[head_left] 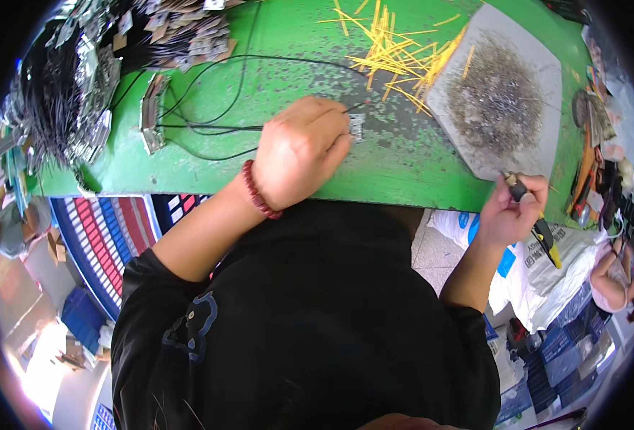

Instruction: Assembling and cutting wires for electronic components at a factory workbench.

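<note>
My left hand point(304, 149) is closed over thin black cables point(220, 129) in the middle of the green bench. A small silvery metal piece point(356, 127) shows just past its fingertips, with a cable end above it. What lies under the palm is hidden. Those cables run left to a folded metal bracket point(152, 115). At the right front edge, my right hand point(515, 208) is wrapped round what looks like a soldering iron point(516, 188). Its metal end points at a grey board point(489, 161), and a yellow and black handle part shows below the hand.
Dark metallic scraps point(499, 97) cover the grey board. Yellow thin tubes point(396, 57) lie scattered beside it. Bundles of cables with metal parts point(66, 100) crowd the bench's left end. Several tools point(589, 143) line the right edge. White bags point(532, 279) stand below; another person point(614, 279) is at far right.
</note>
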A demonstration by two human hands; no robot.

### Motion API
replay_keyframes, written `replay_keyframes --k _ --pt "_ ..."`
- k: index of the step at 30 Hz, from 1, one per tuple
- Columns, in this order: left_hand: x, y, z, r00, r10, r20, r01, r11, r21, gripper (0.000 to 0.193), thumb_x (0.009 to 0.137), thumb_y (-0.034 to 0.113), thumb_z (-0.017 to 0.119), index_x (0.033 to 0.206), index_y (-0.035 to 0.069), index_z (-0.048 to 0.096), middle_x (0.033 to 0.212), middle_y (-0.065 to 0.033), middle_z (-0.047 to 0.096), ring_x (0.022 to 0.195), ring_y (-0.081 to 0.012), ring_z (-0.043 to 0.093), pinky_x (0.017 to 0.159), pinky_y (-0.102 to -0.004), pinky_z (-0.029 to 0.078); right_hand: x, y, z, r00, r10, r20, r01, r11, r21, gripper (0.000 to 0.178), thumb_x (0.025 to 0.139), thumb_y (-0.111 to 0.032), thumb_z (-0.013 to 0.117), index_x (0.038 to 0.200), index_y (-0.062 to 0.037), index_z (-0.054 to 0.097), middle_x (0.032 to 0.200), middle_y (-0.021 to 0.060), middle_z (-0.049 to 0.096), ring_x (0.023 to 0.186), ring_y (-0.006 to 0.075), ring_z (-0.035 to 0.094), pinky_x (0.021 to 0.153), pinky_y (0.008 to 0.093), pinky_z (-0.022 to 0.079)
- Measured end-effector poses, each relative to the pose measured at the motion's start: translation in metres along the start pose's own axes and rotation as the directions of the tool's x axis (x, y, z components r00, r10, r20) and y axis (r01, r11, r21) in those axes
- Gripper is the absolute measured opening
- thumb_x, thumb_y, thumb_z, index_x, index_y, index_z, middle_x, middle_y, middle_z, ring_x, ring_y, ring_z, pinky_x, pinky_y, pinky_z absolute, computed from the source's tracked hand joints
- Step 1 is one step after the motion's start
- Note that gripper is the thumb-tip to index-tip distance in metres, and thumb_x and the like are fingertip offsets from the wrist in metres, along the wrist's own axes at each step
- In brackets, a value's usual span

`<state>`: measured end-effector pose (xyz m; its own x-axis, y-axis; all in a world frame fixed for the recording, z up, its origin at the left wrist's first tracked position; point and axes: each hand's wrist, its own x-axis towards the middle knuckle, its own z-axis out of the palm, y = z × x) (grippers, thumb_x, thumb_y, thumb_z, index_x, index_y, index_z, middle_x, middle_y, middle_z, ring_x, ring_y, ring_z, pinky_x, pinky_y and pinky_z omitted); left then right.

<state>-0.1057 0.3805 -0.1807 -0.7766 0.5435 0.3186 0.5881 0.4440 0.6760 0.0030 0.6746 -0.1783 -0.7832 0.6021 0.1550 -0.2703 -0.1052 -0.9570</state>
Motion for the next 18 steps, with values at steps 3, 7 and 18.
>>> replay_keyframes --k 3,7,18 --pt "0.000 -0.001 0.002 1.000 -0.009 -0.010 0.009 1.000 -0.001 0.010 0.074 -0.001 0.071 0.080 0.001 0.063 0.090 -0.0123 0.068 0.082 -0.0291 0.065 0.072 -0.0371 0.054 -0.020 0.005 0.040 0.986 0.040 0.159 -0.029 0.997 -0.068 0.020 0.081 -0.016 0.057 0.089 0.0027 0.053 0.071 0.0132 0.056 0.053 0.0120 0.048 0.050 0.0228 0.040" --pt "0.001 0.002 0.002 1.000 -0.025 -0.016 0.025 1.000 0.018 0.011 0.074 0.000 0.071 0.082 0.000 0.063 0.090 -0.0128 0.068 0.083 -0.0301 0.065 0.072 -0.0375 0.054 -0.038 0.018 0.067 0.955 0.061 0.291 -0.015 0.987 -0.160 0.021 0.080 -0.015 0.059 0.090 0.0027 0.053 0.071 0.0113 0.055 0.055 0.0119 0.048 0.051 0.0230 0.040" --pt "0.004 0.001 -0.003 0.995 -0.079 0.060 0.077 0.997 0.022 0.008 0.076 0.002 0.068 0.081 0.000 0.061 0.087 -0.0123 0.066 0.081 -0.0320 0.063 0.069 -0.0386 0.053 -0.043 0.030 0.073 0.937 0.100 0.335 -0.039 0.982 -0.184 0.025 0.081 -0.018 0.069 0.089 0.0002 0.053 0.073 0.0048 0.054 0.063 0.0083 0.046 0.057 0.0227 0.035"
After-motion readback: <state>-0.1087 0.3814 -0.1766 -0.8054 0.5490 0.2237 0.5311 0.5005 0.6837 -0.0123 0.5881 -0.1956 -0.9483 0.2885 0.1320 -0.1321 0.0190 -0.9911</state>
